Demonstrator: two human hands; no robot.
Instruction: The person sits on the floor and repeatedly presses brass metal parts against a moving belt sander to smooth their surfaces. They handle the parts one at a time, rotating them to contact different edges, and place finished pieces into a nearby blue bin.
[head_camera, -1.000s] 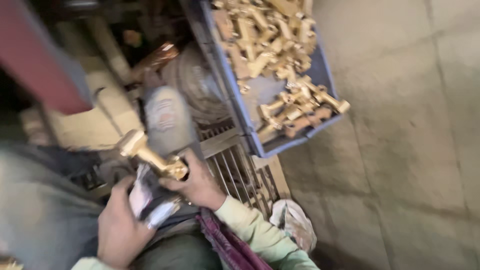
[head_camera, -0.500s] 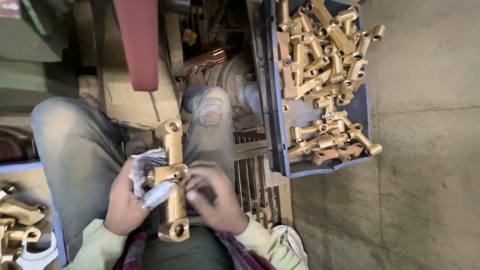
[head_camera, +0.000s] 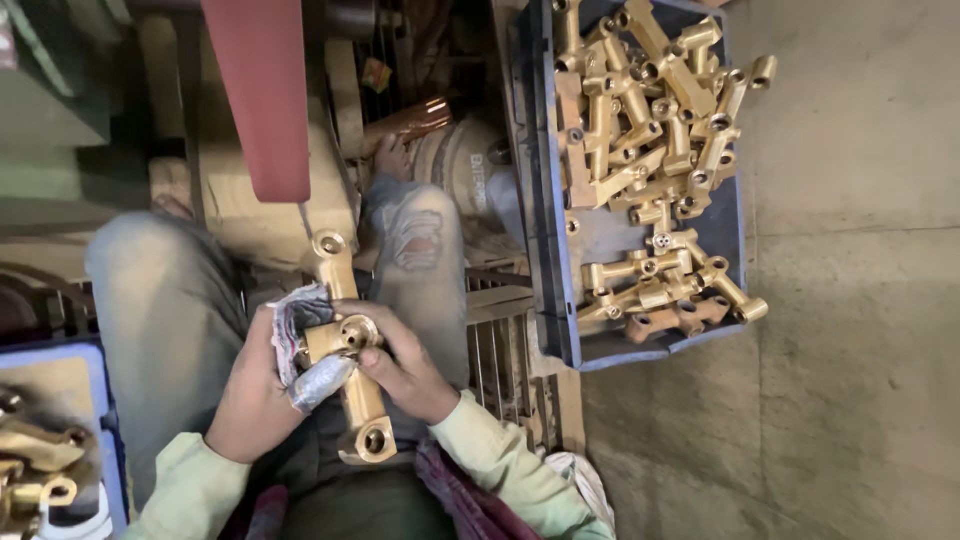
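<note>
A long brass T-shaped fitting (head_camera: 347, 345) lies over my lap, one round end up near my knees and the other near my waist. My left hand (head_camera: 252, 395) holds a crumpled grey cloth (head_camera: 305, 350) pressed against the fitting's left side. From the right, my right hand (head_camera: 405, 365) grips the fitting's middle, fingers by its short side stub. Both hands rest between my jeans-clad knees.
A blue crate (head_camera: 560, 300) with several brass fittings (head_camera: 650, 150) stands on the concrete floor at right. Another blue crate (head_camera: 95, 400) of brass parts sits at lower left. A red belt (head_camera: 258, 100) and a motor (head_camera: 460, 180) lie ahead; a metal grate (head_camera: 505, 350) sits beside my right knee.
The view swung left and steadied over my lap. The fitting turned from slanted to lengthwise between my knees, with the cloth shifting along its side; both hands kept hold.
</note>
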